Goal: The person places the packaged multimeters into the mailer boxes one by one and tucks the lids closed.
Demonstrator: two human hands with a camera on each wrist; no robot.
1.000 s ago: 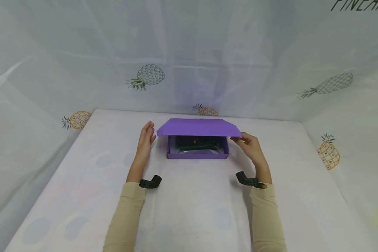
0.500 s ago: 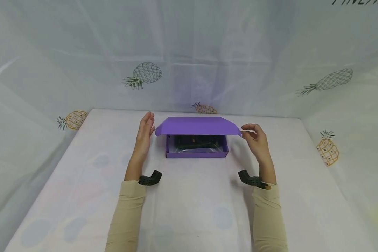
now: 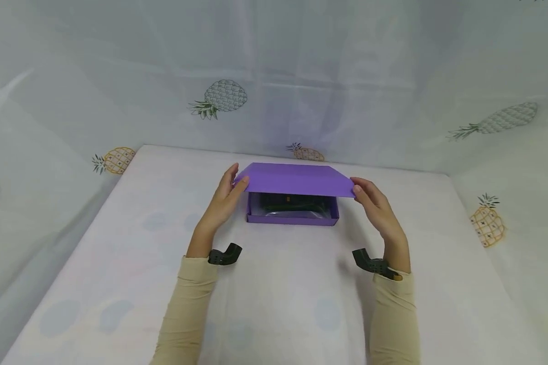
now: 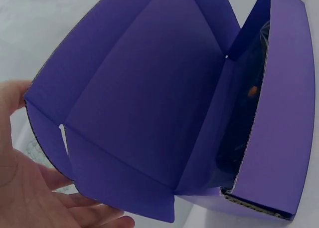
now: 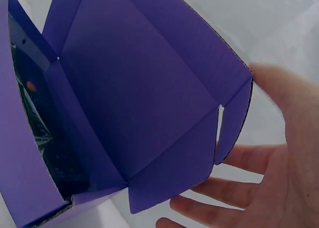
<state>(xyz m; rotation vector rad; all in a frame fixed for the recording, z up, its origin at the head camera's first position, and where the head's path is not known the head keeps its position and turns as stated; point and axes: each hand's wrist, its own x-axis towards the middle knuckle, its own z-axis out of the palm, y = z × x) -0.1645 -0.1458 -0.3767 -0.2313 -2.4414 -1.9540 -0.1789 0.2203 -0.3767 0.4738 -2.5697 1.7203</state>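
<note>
In the middle of the head view, a purple box [image 3: 292,221] sits on the white table [image 3: 283,294] with its lid [image 3: 297,180] raised partway, a dark item [image 3: 278,201] with clear plastic showing inside. The person's left hand [image 3: 221,205] pinches the lid's left corner between thumb and fingers, and the right hand [image 3: 380,210] pinches the right corner likewise. In the right wrist view, the right hand's fingers are spread apart beside the side flap [image 5: 174,175], at the lower centre.

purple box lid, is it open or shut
Open: the lid slants raised above the box, and the dark contents show through the gap.
</note>
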